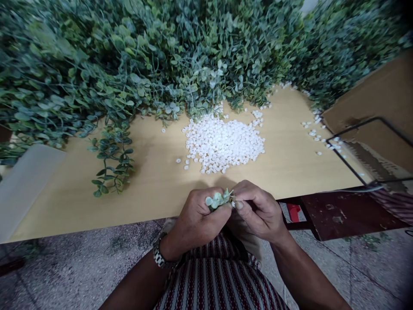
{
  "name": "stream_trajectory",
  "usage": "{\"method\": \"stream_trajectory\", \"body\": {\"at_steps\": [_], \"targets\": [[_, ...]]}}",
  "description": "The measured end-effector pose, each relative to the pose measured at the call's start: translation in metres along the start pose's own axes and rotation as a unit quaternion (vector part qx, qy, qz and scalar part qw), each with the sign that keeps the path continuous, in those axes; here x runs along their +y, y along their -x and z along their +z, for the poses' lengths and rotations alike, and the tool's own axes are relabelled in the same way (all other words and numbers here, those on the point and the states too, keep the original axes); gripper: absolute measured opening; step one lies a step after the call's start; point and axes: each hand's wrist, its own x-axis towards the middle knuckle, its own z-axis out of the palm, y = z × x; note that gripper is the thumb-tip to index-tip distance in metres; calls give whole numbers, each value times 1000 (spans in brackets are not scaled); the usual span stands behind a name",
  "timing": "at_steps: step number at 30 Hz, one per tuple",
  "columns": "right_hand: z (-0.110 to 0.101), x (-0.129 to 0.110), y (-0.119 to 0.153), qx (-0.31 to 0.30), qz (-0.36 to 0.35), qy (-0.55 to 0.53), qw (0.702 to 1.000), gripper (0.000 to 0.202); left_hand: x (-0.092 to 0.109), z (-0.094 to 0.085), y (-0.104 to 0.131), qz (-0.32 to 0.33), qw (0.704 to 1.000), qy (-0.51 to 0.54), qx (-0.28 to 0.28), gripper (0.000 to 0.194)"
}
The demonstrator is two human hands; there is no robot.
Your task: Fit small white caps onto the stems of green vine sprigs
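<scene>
My left hand (204, 217) is closed around an artificial leaf sprig (217, 199), its pale green leaves poking out above the thumb. Against the sprig's stem end, my right hand (258, 211) pinches a small white plastic ring (233, 204) between thumb and forefinger. Both hands meet just in front of the table's near edge. Beyond them on the table lies a heap of small white plastic rings (226, 144). The lower part of the sprig is hidden inside my left hand.
Artificial foliage (145, 56) is piled along the back of the yellowish table (155, 189). One leafy branch (112, 161) hangs forward at left, near a translucent sheet (32, 185). A torn cardboard box (377, 116) and black wire frame (346, 161) stand at right, beside scattered rings.
</scene>
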Motion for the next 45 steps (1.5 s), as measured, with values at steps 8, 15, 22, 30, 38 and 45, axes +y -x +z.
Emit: {"method": "stream_trajectory", "body": {"at_steps": [8,15,22,30,38,45], "targets": [[-31,17,-31,-20,32,232,972,15,10,-8,-1,-23,1000,19,5,6],[-16,27,-47,-112,-10,424,899,20,2,-3,-2,6,995,23,95,6],[-20,25,-34,-20,6,280,960,14,-1,-3,-4,20,990,71,121,10],[-18,6,-15,61,156,-141,976,5,-2,2,-3,35,990,70,117,7],[-6,10,-6,46,193,-293,935,2,-2,4,-5,74,992,34,101,12],[-4,11,-3,36,188,-314,930,3,-2,5,-6,84,991,-2,102,15]]}}
